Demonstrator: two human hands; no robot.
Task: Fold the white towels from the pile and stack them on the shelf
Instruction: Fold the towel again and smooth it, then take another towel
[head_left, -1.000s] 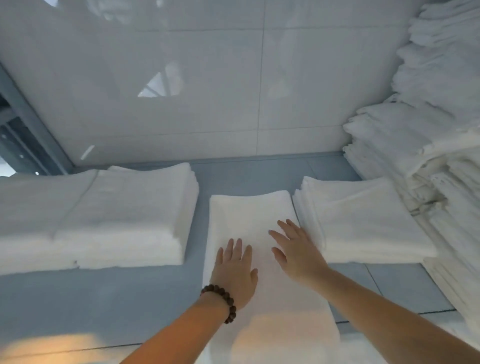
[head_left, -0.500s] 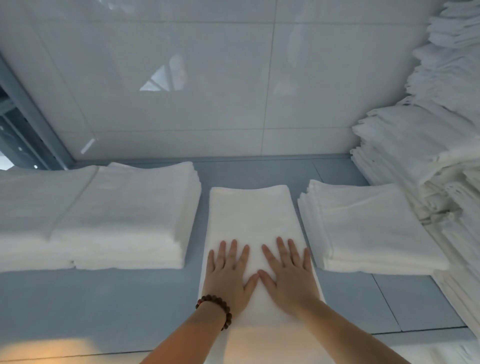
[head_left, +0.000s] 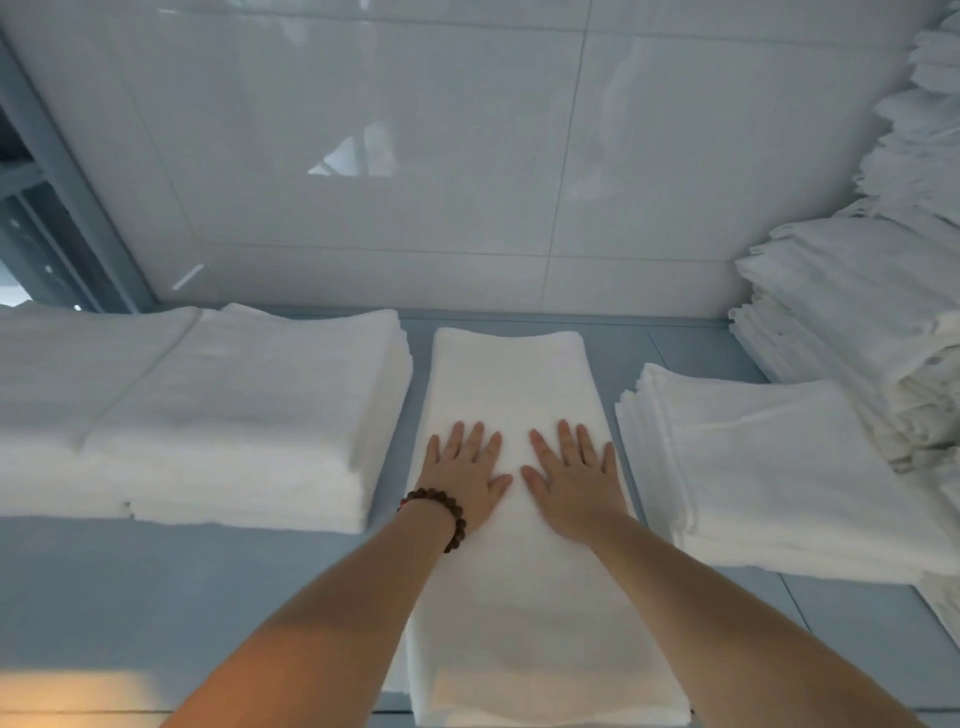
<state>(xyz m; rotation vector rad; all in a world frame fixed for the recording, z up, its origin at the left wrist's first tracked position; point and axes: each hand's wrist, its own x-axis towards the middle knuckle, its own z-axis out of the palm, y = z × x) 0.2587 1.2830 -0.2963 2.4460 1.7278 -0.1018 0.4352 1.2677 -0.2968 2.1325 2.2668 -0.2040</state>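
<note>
Since half a second ago the two thumbs, which then met, have drawn apart, and a strip of cloth now shows between them.

Behind everything rises a glossy wall (head_left: 415, 130) of large pale tiles. At its foot lies a blue-grey worktop (head_left: 156, 597), with a warm patch of light on its near left corner. A tall, loose pile of white towels (head_left: 857, 312) fills the right side, leaning against the wall and running out of view at the top and right edges. On the left sits a thick stack of folded towels (head_left: 234, 405), a seam across its top suggesting two stacks set side by side. A lower, flatter stack (head_left: 769, 467) lies on the right, its far corner just beside the pile.

Between the two stacks, apart from each, a long folded towel (head_left: 511, 379) lies flat on the worktop, its far end near the wall and its near end at the front edge.

Both hands rest palm down on the middle of this towel. The left hand (head_left: 465, 478) has its fingers straight and slightly spread; the right hand (head_left: 574, 480) lies the same way, its little finger close to the towel's right edge. Neither one grips anything. A bracelet (head_left: 441, 512) of dark brown beads circles the left wrist.
</note>
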